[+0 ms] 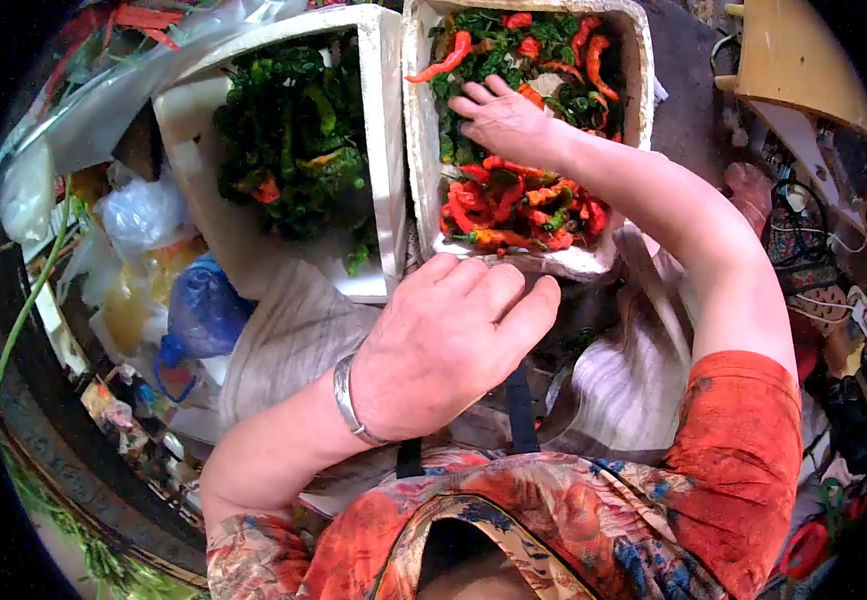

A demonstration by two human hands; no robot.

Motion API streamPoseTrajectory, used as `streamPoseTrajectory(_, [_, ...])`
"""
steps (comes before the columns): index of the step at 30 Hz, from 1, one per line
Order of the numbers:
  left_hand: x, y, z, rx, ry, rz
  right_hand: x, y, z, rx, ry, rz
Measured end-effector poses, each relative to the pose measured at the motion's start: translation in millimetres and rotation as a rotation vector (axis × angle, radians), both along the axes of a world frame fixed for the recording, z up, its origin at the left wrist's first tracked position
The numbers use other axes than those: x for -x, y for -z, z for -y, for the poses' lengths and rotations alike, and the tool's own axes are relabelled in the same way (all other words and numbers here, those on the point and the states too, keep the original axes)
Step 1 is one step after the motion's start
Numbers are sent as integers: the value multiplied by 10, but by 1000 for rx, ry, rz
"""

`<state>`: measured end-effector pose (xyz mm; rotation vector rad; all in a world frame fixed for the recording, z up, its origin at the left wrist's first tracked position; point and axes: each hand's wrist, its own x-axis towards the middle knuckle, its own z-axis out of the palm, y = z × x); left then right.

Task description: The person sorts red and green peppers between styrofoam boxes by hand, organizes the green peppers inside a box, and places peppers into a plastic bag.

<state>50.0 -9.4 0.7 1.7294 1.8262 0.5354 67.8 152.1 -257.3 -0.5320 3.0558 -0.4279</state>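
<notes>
Near the middle, my left hand (444, 345), with a silver bracelet at its wrist, is raised close to the camera with its fingers curled. What it holds, if anything, is hidden. My right hand (504, 120) reaches into the right white foam box (645, 100), its fingers spread over green leaves and peppers. Red peppers (524, 205) lie heaped at the near end of that box. One long red pepper (444, 60) rests by its left wall. The left foam box (381, 150) holds dark green peppers and leaves (299, 130).
Clear plastic bags (144, 213) and a blue bag (204, 310) lie at the left. A tan curved object (804, 60) stands at the upper right. Cords, cloth and small items crowd the right side. Green stems (84, 545) show at the lower left.
</notes>
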Motion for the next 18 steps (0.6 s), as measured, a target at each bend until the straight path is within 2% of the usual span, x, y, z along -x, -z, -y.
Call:
streamPoseTrajectory(1, [9,-4,6,3,-6,-4,-24,39,-37,-26,30,-115])
streamPoseTrajectory(2, [22,-14,13,5,-9,-4,-79,76,-109,-49,50,0])
streamPoseTrajectory(5, [58,-41,49,37,-7,-28,-341,28,-304,-127,90,-35])
streamPoseTrajectory(8, [79,-62,66,26,-17,-10,-514,-183,-375,-236,171,167])
streamPoseTrajectory(11, [81,-87,60,34,9,-23,-445,-323,-288,-264,161,202])
streamPoseTrajectory(13, [81,-83,63,10,4,-22,-288,-439,-141,-243,112,92])
streamPoseTrajectory(15, [78,-89,61,16,0,-27,-115,-359,62,-229,34,95])
streamPoseTrajectory(17, [65,-82,63,23,2,-28,-2,-73,243,-50,-23,-33])
streamPoseTrajectory(18, [60,-66,69,16,-5,-26,36,50,301,-107,-69,-3])
